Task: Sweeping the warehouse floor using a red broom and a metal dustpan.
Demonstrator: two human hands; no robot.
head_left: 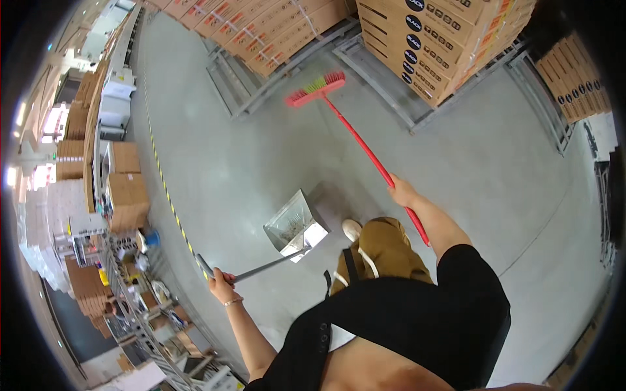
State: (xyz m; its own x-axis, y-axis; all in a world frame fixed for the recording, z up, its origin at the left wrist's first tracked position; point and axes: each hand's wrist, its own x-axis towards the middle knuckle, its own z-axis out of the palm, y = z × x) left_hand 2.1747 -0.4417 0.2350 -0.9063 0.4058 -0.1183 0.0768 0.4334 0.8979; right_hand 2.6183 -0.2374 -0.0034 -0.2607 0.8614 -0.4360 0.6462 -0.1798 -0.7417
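Note:
My right hand [403, 191] is wrapped round the red handle of a broom [358, 140]. The broom's head, red with a yellow-green middle in its bristles, points away from me near the pallet racks; its bristles face up and away. On the left, my left hand [222, 285] grips the dark grey handle of a long-handled metal dustpan [312, 236]. The pan rests on the grey floor in front of my feet, and some debris lies inside it. The broom head and the dustpan are well apart.
Stacked cartons [417, 45] stand on metal frames [385, 91] at the far side, with more cartons [574, 81] at the right. A yellow-black floor stripe [160, 171] runs along the left, beside cluttered shelves [140, 293] and cardboard boxes [127, 195].

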